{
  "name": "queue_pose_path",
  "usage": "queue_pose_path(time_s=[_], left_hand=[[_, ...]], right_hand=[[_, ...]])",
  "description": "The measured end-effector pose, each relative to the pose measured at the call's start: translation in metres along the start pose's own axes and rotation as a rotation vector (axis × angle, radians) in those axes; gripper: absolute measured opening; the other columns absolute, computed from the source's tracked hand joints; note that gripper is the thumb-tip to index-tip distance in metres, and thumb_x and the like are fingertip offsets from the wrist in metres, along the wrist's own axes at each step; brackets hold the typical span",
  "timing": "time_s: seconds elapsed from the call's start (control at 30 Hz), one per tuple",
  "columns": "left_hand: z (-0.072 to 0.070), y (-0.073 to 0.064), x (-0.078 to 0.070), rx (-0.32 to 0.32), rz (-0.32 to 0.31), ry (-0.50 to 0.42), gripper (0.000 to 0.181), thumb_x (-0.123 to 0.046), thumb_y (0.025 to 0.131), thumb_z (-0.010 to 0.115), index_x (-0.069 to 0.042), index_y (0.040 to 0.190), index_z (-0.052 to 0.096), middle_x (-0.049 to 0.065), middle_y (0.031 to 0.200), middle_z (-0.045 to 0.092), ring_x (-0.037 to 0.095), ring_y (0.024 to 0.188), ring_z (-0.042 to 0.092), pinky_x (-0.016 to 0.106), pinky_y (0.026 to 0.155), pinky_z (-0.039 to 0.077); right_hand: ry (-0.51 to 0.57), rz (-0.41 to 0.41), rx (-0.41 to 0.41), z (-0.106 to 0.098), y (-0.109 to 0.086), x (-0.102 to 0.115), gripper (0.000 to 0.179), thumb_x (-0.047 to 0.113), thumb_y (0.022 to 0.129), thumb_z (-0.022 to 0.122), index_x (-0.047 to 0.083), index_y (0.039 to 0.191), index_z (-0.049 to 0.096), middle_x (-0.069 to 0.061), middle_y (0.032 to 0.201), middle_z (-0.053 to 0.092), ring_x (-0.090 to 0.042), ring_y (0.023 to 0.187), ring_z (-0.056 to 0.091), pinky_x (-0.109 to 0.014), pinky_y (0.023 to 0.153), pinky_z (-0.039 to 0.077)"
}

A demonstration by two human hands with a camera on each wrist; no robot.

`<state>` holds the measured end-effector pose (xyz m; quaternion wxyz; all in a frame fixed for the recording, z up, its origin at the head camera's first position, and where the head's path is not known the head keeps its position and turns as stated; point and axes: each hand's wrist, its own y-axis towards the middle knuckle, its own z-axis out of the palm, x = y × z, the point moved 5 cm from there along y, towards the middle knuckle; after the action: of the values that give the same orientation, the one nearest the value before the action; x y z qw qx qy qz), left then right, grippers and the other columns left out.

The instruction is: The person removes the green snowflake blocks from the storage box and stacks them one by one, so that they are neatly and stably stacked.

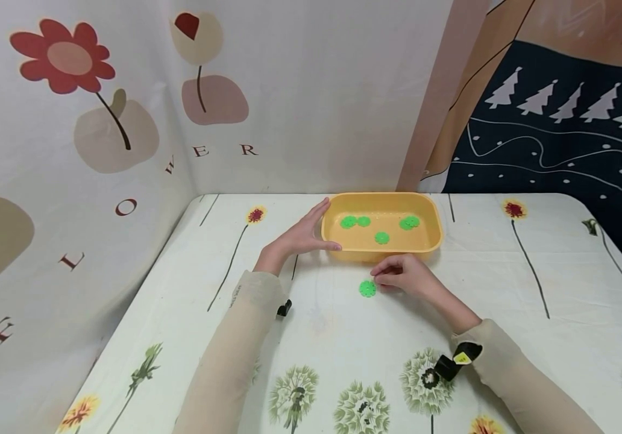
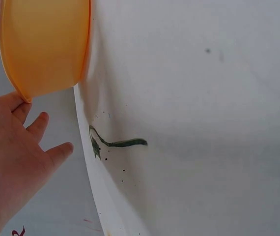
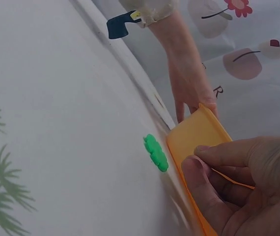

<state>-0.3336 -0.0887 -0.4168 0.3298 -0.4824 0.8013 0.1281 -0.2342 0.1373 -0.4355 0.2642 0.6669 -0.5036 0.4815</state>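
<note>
A yellow plastic tub (image 1: 381,251) stands near the far table edge, with several green flower-shaped discs (image 1: 382,238) on its floor. My left hand (image 1: 305,232) grips its left end, thumb at the front corner and a finger at the back corner. In the left wrist view, the tub (image 2: 46,49) touches that hand's fingers, and some fingertips are free. Another green disc (image 1: 367,289) lies on the table in front of the tub. Just right of it is my right hand (image 1: 405,275), fingers curled. The right wrist view shows thumb and index tips together, apart from the disc (image 3: 155,153).
A white cloth with printed flowers covers the table (image 1: 311,337). Behind and left hangs a pale printed curtain (image 1: 311,90); a dark cloth with white trees (image 1: 555,138) hangs at the right. Small black devices are strapped at both wrists.
</note>
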Motion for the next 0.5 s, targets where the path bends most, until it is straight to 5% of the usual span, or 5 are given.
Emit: queue_pose_path(time_s=[0.5], left_hand=[[0.0003, 0.0003, 0.0001, 0.0, -0.001, -0.001, 0.115, -0.048, 0.079, 0.081, -0.022, 0.162, 0.005, -0.011, 0.17, -0.003, 0.019, 0.158, 0.002, 0.05, 0.127, 0.016]], right_hand=[[0.022, -0.043, 0.038, -0.0003, -0.0013, 0.0081, 0.02, 0.002, 0.093, 0.066, -0.011, 0.107, 0.07, -0.024, 0.1, 0.073, -0.009, 0.079, 0.068, -0.026, 0.072, 0.061]])
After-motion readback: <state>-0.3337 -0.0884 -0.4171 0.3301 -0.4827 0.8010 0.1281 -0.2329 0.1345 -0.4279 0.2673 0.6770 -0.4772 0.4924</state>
